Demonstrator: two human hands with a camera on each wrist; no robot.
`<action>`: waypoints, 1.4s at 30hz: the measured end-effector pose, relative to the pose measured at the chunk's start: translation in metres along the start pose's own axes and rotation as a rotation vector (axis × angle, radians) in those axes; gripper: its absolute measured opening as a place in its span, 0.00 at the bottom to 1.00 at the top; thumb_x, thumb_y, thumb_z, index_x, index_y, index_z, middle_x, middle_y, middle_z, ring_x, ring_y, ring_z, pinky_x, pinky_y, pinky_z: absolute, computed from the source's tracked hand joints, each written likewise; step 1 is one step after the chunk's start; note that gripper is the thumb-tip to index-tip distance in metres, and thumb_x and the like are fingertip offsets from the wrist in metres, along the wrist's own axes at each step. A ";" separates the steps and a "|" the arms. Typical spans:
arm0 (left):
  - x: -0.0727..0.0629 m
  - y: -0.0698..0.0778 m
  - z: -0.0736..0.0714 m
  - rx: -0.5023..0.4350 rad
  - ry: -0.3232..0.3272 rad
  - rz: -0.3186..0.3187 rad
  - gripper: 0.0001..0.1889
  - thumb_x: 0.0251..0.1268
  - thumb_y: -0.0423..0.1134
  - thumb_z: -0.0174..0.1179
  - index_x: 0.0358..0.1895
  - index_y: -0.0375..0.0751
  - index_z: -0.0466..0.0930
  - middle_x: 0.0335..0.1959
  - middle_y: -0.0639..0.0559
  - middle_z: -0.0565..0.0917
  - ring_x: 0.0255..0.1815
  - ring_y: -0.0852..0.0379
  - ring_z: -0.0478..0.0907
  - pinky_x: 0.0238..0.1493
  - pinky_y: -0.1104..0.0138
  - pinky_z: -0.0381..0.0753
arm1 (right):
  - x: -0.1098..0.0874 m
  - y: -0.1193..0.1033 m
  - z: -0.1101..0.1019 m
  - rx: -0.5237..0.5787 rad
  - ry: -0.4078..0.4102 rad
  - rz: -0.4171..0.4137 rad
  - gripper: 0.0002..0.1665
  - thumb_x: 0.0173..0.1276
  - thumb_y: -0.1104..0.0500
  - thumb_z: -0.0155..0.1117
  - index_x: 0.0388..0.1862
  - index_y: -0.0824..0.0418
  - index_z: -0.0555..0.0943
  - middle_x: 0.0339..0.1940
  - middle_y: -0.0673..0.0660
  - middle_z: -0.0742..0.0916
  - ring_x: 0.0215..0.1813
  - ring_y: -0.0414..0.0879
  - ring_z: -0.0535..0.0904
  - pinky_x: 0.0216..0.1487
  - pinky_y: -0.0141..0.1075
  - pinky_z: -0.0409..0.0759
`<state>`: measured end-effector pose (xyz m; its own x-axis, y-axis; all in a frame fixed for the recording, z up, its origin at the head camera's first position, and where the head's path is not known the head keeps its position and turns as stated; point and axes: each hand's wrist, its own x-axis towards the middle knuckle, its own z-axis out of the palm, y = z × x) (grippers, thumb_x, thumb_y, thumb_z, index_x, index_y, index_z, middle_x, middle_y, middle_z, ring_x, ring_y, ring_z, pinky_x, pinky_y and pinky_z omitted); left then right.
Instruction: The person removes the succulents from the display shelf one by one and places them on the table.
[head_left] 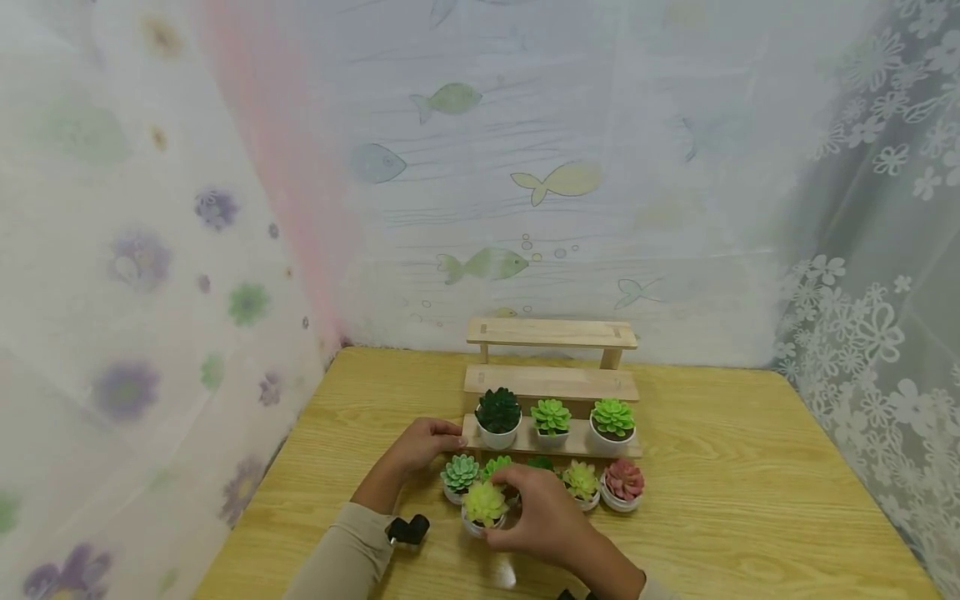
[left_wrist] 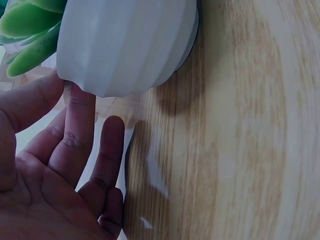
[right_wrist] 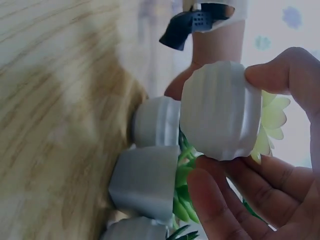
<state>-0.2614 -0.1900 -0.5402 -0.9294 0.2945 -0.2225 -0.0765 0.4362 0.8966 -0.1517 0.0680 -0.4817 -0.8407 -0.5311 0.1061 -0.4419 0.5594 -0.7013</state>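
My right hand (head_left: 547, 512) grips a potted yellow-green succulent (head_left: 483, 502) by its pot, thumb on one side and fingers on the other. In the right wrist view its ribbed white pot (right_wrist: 220, 110) is raised off the table. At the left end of the tiered wooden stand (head_left: 551, 382), my left hand (head_left: 422, 446) holds the lowest shelf's edge between thumb and fingers. A large white pot (left_wrist: 125, 45) partly hides those fingertips in the left wrist view. On that shelf sit a dark green succulent (head_left: 498, 410) and two bright green succulents (head_left: 612, 417).
In front of the stand, a row of potted succulents includes a blue-green one (head_left: 460, 473), a yellowish one (head_left: 581, 481) and a red one (head_left: 624, 480). My right hand partly covers this row. Behind the wooden table (head_left: 735, 467) hangs a fish-patterned curtain (head_left: 562, 250).
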 end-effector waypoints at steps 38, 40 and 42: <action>-0.001 0.000 0.002 -0.003 0.020 -0.006 0.20 0.74 0.44 0.65 0.59 0.32 0.84 0.47 0.46 0.90 0.49 0.51 0.86 0.61 0.48 0.80 | -0.008 0.010 0.030 -0.109 0.016 0.026 0.34 0.55 0.38 0.82 0.54 0.57 0.88 0.45 0.51 0.93 0.43 0.39 0.89 0.41 0.33 0.84; -0.001 0.000 0.002 -0.004 0.022 -0.004 0.20 0.74 0.44 0.65 0.60 0.32 0.84 0.46 0.46 0.90 0.49 0.51 0.86 0.61 0.48 0.80 | -0.007 0.010 0.030 -0.128 0.020 0.021 0.33 0.55 0.39 0.82 0.54 0.57 0.88 0.45 0.51 0.93 0.43 0.39 0.89 0.41 0.34 0.84; -0.002 0.000 0.002 -0.011 0.026 -0.007 0.20 0.74 0.43 0.64 0.60 0.32 0.84 0.46 0.45 0.90 0.49 0.51 0.87 0.61 0.48 0.80 | -0.007 0.009 0.031 -0.148 0.020 0.022 0.33 0.56 0.39 0.82 0.54 0.57 0.88 0.45 0.51 0.93 0.43 0.39 0.89 0.41 0.33 0.84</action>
<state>-0.2591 -0.1889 -0.5402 -0.9379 0.2688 -0.2192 -0.0873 0.4288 0.8992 -0.1407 0.0572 -0.5107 -0.8558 -0.5061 0.1070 -0.4639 0.6593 -0.5917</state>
